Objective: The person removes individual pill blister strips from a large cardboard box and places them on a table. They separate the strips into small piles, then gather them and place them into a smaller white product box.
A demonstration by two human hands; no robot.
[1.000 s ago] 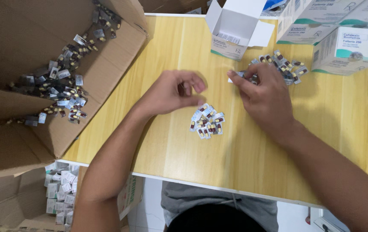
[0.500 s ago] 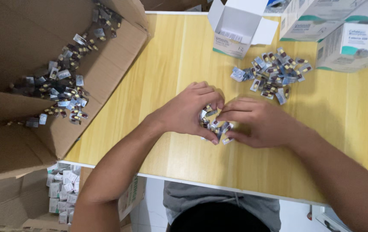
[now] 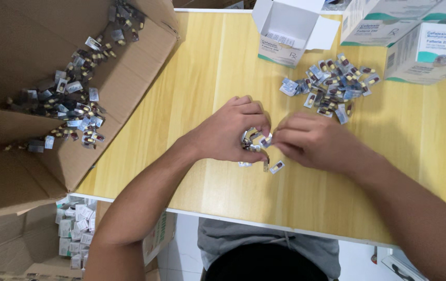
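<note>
I see a big brown cardboard box (image 3: 51,151) open at the left, leaning over the edge of the wooden table (image 3: 212,67), with many cut single-capsule blister pieces (image 3: 74,106) scattered on its inner wall. At the far right stand white-and-teal medicine cartons (image 3: 431,52), and a smaller carton (image 3: 285,31) sits open beside them. Just in front of that open carton lies a loose pile of blister pieces (image 3: 332,88).

My left hand (image 3: 228,132) is curled at the middle of the table, fingers closed around a small bunch of blister pieces (image 3: 254,139). My right hand (image 3: 311,140) meets it, fingertips pinched on the same bunch, so both hands grasp it together. A few stray pieces (image 3: 276,166) lie on the wood just beneath the hands, touching neither.
</note>
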